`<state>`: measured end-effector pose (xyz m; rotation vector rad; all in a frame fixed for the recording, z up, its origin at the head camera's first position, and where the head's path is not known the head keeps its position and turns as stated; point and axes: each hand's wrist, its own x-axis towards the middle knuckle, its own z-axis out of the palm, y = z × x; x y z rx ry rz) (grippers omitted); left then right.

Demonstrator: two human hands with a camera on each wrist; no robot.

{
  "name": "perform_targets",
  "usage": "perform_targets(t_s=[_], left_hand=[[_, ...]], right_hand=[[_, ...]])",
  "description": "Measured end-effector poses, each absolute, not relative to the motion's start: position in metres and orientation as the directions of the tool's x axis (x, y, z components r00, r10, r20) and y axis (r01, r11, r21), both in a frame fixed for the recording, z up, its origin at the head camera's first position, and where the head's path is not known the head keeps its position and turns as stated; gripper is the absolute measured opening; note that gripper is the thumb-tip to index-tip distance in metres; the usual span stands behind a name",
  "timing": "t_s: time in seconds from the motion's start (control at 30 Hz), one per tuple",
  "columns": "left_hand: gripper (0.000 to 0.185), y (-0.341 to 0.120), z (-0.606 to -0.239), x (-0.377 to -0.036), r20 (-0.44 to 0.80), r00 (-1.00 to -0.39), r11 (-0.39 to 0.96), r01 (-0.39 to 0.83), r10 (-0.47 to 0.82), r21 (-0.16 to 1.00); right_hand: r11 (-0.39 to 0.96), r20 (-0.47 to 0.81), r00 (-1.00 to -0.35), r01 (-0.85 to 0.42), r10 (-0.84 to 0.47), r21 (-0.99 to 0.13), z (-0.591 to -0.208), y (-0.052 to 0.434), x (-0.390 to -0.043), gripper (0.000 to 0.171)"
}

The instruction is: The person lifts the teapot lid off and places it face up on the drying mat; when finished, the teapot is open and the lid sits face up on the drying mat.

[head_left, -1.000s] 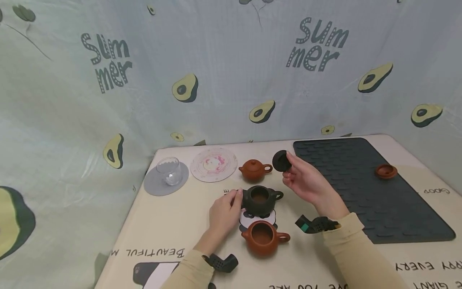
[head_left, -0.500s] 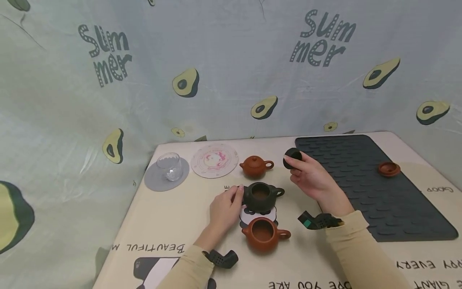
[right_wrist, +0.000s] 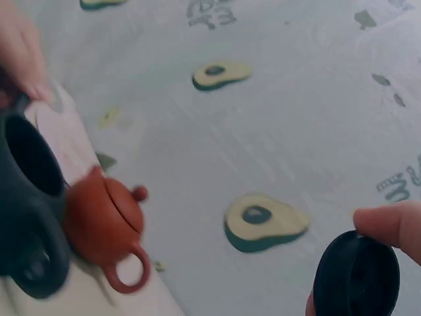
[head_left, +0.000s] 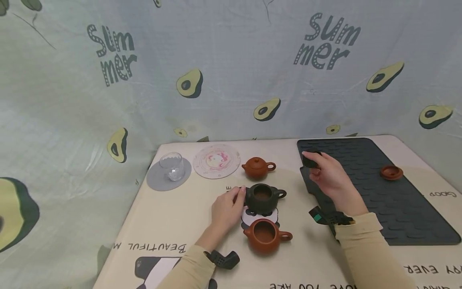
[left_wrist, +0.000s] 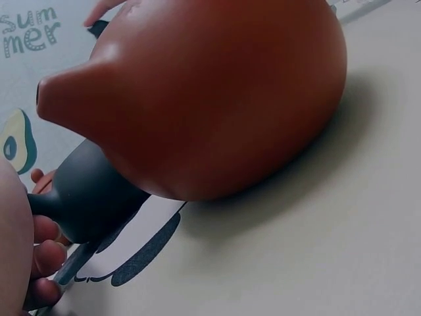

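Note:
My left hand pinches the spout of a dark green-black teapot, whose top is uncovered. In my right hand is a round dark teapot lid, held up by its edge between thumb and fingers over the left side of the black mat. Nearer to me stands a reddish-brown teapot, also uncovered, its spout pointing left; it fills much of the left wrist view. A smaller reddish-brown teapot with its lid on stands behind the dark one.
A black textured mat covers the table's right side, with a reddish-brown lid on it. At the back left, a clear glass cup stands on a grey round coaster. Beside it lies a round pink-patterned coaster.
My right hand has moved right with the dark lid, away from the teapots and over the mat's edge, turning the lid as it went. My left hand stays at the dark teapot's spout.

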<state>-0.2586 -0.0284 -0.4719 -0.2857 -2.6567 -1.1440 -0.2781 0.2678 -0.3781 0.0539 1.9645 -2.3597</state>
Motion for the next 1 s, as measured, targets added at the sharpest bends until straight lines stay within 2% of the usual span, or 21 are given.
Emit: perform_targets(t_s=[0.07,0.13,0.23,0.37,0.53,0.73,0.8,1.0], left_hand=[[0.038,-0.028,-0.472,-0.258,0.291,-0.953,0.676,0.268,0.084,0.686],[0.037,-0.028,-0.472,-0.258,0.293,-0.953,0.676,0.27,0.083,0.686],[0.037,-0.028,-0.472,-0.257,0.301,-0.95,0.68,0.275,0.082,0.68],[0.037,-0.028,-0.471,-0.256,0.311,-0.947,0.683,0.28,0.081,0.674],[0.037,-0.029,-0.472,-0.257,0.309,-0.948,0.688,0.275,0.078,0.671],[0.037,-0.03,-0.473,-0.256,0.307,-0.948,0.688,0.276,0.081,0.671],[0.037,-0.03,-0.473,-0.256,0.303,-0.949,0.687,0.275,0.084,0.673],[0.037,-0.03,-0.473,-0.256,0.303,-0.948,0.681,0.283,0.093,0.675]], right_hand=[[-0.16,-0.057,-0.998,0.052,0.028,-0.986,-0.376,0.277,-0.276,0.059],[-0.142,-0.038,-0.996,0.026,0.083,-0.99,-0.374,0.285,-0.275,0.042],[-0.131,-0.012,-0.991,-0.005,0.131,-0.991,-0.372,0.297,-0.274,0.041],[-0.138,-0.008,-0.981,-0.019,0.192,-0.99,-0.37,0.311,-0.272,0.056],[-0.08,-0.023,-0.956,-0.001,0.291,-0.997,-0.373,0.323,-0.272,0.06],[0.144,-0.063,-0.917,0.129,0.394,-0.981,-0.382,0.337,-0.275,0.089],[0.2,-0.083,-0.908,0.178,0.411,-0.963,-0.385,0.341,-0.275,0.093],[0.218,-0.114,-0.881,0.236,0.459,-0.947,-0.395,0.351,-0.273,0.103]])
